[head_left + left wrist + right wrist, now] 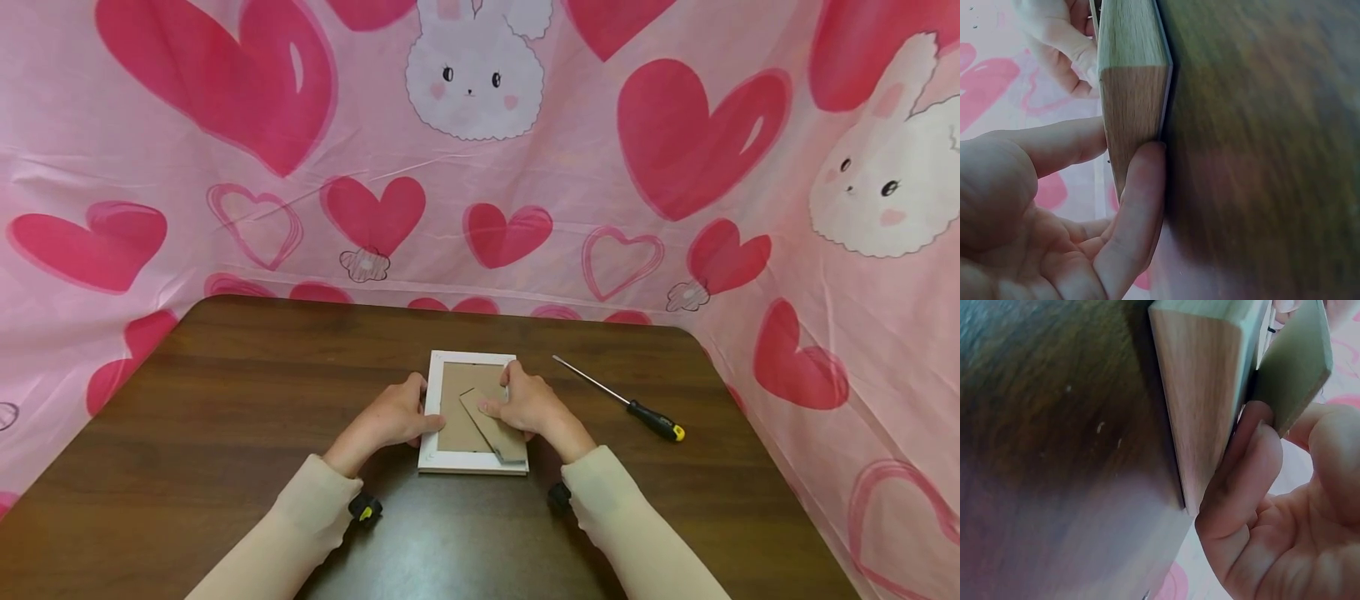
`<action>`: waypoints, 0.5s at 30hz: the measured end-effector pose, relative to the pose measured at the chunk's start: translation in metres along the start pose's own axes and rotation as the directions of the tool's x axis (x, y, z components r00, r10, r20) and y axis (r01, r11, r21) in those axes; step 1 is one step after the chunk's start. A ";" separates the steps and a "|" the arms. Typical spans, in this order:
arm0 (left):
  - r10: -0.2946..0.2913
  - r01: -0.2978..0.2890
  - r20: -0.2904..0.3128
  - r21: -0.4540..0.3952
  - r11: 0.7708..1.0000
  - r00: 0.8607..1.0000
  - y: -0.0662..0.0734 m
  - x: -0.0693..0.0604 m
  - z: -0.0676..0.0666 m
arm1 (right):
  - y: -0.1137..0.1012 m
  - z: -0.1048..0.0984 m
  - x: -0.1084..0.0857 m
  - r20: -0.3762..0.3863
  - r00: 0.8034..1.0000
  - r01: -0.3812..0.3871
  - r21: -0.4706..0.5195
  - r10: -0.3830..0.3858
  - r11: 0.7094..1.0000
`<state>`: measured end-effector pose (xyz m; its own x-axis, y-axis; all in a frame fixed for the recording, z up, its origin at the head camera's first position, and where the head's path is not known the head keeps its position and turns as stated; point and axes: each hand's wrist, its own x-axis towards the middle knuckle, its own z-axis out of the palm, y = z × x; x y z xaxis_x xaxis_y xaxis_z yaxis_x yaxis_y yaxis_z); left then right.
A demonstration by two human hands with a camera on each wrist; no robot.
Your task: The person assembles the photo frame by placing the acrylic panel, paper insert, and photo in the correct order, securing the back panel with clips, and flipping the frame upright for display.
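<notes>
A white-edged picture frame (473, 463) lies face down on the table, its brown backing board (459, 417) upward. From the backing a flat easel stand (501, 437) slants out, its lower end near the frame's bottom right corner. My left hand (395, 414) grips the frame's left side, thumb over the top and fingers against the outer side; the left wrist view shows the fingers on the wood-grained side (1132, 112). My right hand (531, 404) is at the right side, pinching the stand. In the right wrist view, curled fingers (1247, 462) reach between stand and frame.
A screwdriver (615, 397) with a black and yellow handle lies on the dark wooden table (262, 400), right of the frame. A pink cloth (450, 175) with hearts and rabbits hangs behind the table and along its sides.
</notes>
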<state>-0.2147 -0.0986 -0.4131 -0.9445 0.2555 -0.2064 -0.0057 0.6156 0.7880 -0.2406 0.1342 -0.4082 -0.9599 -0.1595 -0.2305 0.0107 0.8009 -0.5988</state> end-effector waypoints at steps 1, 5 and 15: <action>0.001 -0.001 0.002 0.004 1.000 1.000 0.000 0.000 0.000 | 0.000 0.000 0.000 0.003 1.000 -0.005 0.001 0.005 1.000; 0.000 0.000 0.008 0.017 1.000 1.000 -0.002 0.000 0.001 | -0.001 -0.003 0.001 0.031 0.999 -0.026 -0.002 0.026 1.000; -0.015 0.015 0.002 -0.002 1.000 1.000 0.001 -0.001 0.001 | -0.004 -0.011 0.003 0.066 0.998 0.012 -0.071 -0.007 0.997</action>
<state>-0.2136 -0.0977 -0.4122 -0.9436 0.2477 -0.2197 -0.0209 0.6176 0.7862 -0.2463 0.1373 -0.3977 -0.9392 -0.2034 -0.2766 -0.0208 0.8379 -0.5454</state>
